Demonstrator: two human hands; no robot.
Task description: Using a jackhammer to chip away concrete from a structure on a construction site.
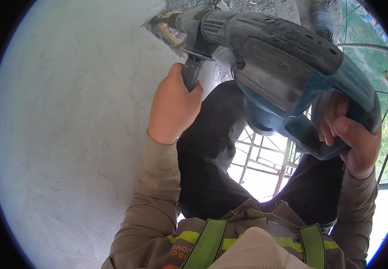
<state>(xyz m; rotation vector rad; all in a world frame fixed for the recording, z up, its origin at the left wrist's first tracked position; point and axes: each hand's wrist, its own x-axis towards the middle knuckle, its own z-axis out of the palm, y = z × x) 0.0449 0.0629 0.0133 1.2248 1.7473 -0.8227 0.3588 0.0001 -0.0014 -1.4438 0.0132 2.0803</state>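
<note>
A large teal and dark grey rotary hammer (274, 62) crosses the upper right, angled toward a pale concrete surface (68, 116). Its dust-covered front meets a ragged chipped patch (167, 36) at that surface's edge, with yellowish material exposed; the bit's tip is hard to make out. My left hand (176, 105) is closed around the dark side handle (191, 71) below the tool's nose. My right hand (351, 134) grips the rear handle, with some fingers inside the loop.
Grey rubble (223, 6) lies along the top. At the right are metal bars (364, 46) with greenery beyond. Below, between my dark-trousered legs (207, 175), scaffolding (263, 157) shows against bright light, far down. My harness straps (214, 237) cross the lower edge.
</note>
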